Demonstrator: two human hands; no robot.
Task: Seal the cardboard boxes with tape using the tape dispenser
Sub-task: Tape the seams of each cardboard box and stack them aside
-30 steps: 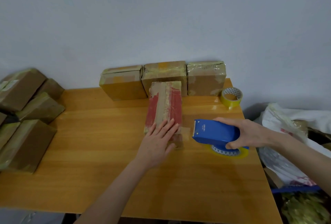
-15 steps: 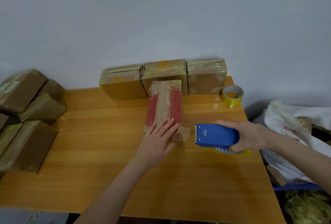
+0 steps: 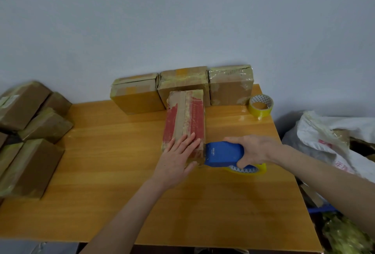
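Red-printed cardboard box (image 3: 183, 115) lies pinned under my flat left hand (image 3: 176, 158). Just beside it, my right hand (image 3: 253, 150) grips the blue plastic tape dispenser (image 3: 223, 154) at the box's near corner. Next I'd anchor the tape, then draw it across.

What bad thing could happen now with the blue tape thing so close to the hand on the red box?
The blue tape dispenser in the right hand has its front edge right beside the left hand, so its cutter might nick a finger. The left hand presses only the near end of the red box, so the box could swivel and the tape go on crooked.
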